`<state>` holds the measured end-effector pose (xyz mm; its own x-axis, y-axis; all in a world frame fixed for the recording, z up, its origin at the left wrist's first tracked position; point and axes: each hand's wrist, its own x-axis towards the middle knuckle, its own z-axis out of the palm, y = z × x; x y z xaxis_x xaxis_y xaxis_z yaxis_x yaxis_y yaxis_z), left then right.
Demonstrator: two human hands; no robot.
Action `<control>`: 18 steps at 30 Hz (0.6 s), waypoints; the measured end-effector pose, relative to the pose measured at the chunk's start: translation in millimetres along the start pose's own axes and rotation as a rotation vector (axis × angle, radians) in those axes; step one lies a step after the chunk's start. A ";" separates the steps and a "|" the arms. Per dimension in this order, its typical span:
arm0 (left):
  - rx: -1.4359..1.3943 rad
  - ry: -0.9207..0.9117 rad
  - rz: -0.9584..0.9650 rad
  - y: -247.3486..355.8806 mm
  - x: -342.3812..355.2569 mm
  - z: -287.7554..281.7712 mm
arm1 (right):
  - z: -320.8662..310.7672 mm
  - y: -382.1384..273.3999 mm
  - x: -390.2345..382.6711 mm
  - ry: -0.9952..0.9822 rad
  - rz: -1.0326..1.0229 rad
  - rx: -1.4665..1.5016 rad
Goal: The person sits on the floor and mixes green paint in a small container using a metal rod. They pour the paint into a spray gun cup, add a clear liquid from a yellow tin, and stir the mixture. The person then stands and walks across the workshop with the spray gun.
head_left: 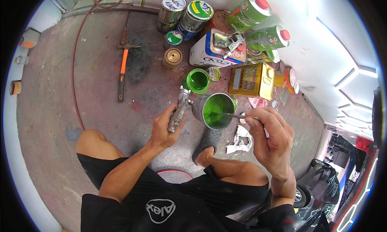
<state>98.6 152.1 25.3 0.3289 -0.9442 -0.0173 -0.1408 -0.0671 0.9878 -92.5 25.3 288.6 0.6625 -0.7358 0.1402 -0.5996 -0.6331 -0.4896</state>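
Observation:
My left hand is closed around a metal spray gun and keeps it upright in front of my knees. A grey paint cup is joined to the gun's side, its open mouth facing up. Green paint coats the inside of the cup. Between the fingers of my right hand is a thin stirring stick, its far end dipping into the paint. Just beyond the cup stands an open can with green paint inside. A small jar sits beside that can.
Paint cans, a white-and-blue tin with another spray gun on top, and a gold thinner tin crowd the far side. An orange-handled hammer and a red hose lie left. A white rag lies near my shoe.

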 end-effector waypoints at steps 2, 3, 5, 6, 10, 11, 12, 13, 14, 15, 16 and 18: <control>0.003 -0.006 -0.011 0.9 -0.6 -1.2 | 1.5 -0.3 0.3 0.039 0.047 -0.038; 0.003 -0.012 -0.014 1.7 -0.3 -1.1 | 5.2 0.0 2.6 0.059 0.022 -0.022; -0.001 -0.004 0.010 1.2 0.2 1.5 | 14.2 1.1 8.9 0.101 -0.029 0.011; 0.000 0.004 0.018 1.0 0.1 1.4 | 14.5 -0.5 8.4 0.069 -0.018 0.048; -0.005 -0.006 -0.011 3.7 -0.2 -1.2 | 4.3 -5.4 -1.1 -0.006 0.006 0.105; -0.005 -0.009 -0.020 5.2 -0.4 -2.2 | 0.9 -4.2 -2.9 -0.013 0.007 0.098; -0.006 -0.013 -0.026 7.0 -0.2 -3.0 | -0.7 -3.9 -3.5 0.008 0.025 0.062; -0.006 -0.010 -0.021 8.0 -0.2 -3.2 | -1.5 -3.0 -3.9 0.030 0.043 0.026; -0.005 -0.008 -0.016 9.1 -0.3 -3.5 | -1.6 -1.9 -4.2 0.051 0.061 -0.010; -0.005 -0.006 -0.010 9.9 0.1 -3.6 | 1.2 -0.2 -2.5 0.073 0.046 -0.002; -0.002 -0.006 -0.002 9.5 -0.2 -2.5 | 6.0 1.7 0.6 0.095 0.030 0.005; 0.007 -0.004 0.012 5.9 -1.7 0.5 | 8.0 0.7 1.6 0.084 0.031 0.049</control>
<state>96.8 153.1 31.1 0.3238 -0.9461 -0.0062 -0.1509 -0.0581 0.9868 -88.2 25.6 281.5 0.6028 -0.7736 0.1955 -0.5946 -0.5990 -0.5363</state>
